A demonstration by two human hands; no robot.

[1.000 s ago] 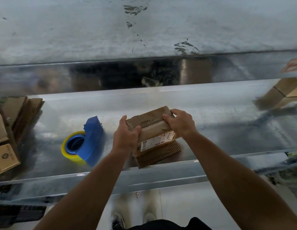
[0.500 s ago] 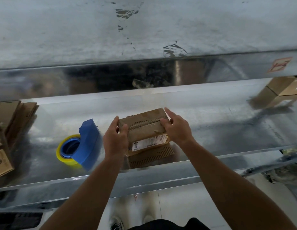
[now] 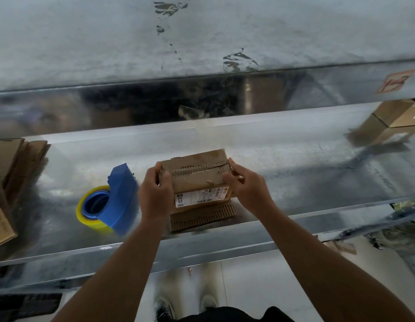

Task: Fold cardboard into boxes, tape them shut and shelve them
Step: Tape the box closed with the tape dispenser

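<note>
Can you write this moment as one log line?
left grip: holds cardboard box | right grip: holds cardboard box | tape dispenser: on metal shelf, untouched

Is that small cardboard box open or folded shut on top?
Folded shut: the cardboard box has top flaps meeting along a seam; left hand and right hand grip its ends.

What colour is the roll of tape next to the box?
Yellow, in a blue tape dispenser; the tape roll shows best in the head view.

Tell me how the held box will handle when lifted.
Probably light: the left hand and right hand hold the box at its ends only. Its top seam looks ragged, so the flaps may spring open.
</note>
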